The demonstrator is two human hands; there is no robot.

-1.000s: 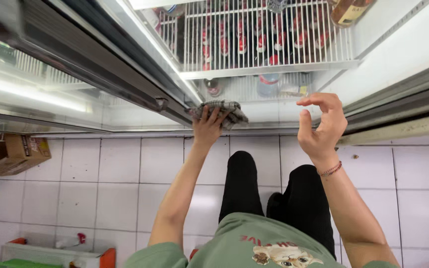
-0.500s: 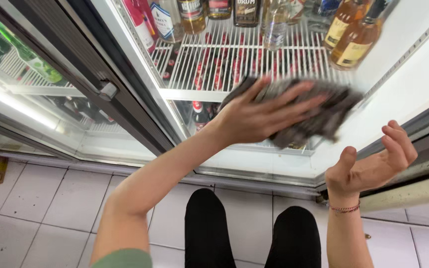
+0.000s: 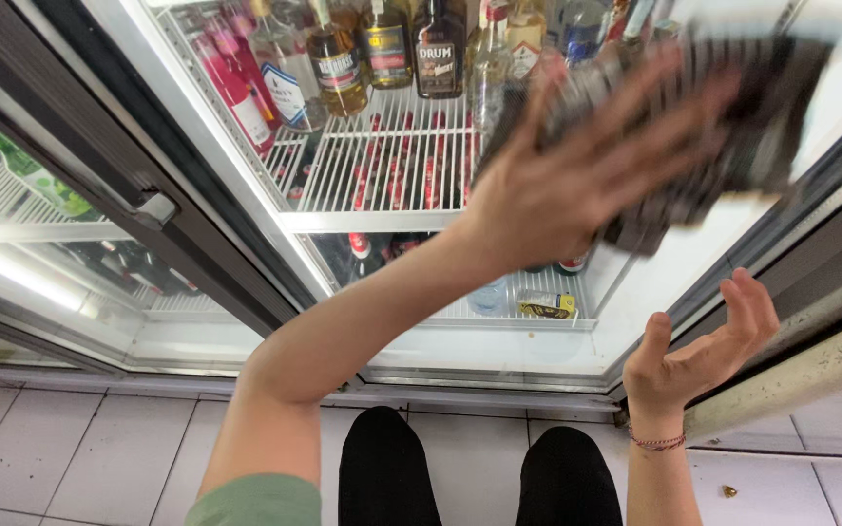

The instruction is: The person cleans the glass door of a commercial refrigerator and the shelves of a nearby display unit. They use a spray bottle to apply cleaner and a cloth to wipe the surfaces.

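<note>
My left hand (image 3: pixel 577 185) is raised in front of the open glass-door cooler and presses a dark grey cloth (image 3: pixel 752 127) flat under its spread fingers, near the cooler's right side wall (image 3: pixel 674 282). The hand and cloth are blurred. My right hand (image 3: pixel 699 356) hangs lower at the right, palm up, fingers apart and empty, with a red string bracelet at the wrist. It is close to the cooler's right door frame.
A white wire shelf (image 3: pixel 382 166) carries several bottles (image 3: pixel 382 49) of different colours. More bottles and a small yellow box (image 3: pixel 546 306) sit on the lower shelf. The open cooler door (image 3: pixel 80 185) swings out to the left. My knees in black trousers (image 3: pixel 479 477) rest on white floor tiles.
The view has tilted up from the cooler's bottom edge to its shelves. My left hand has lifted the cloth up and to the right. My right hand has dropped away and turned palm up.
</note>
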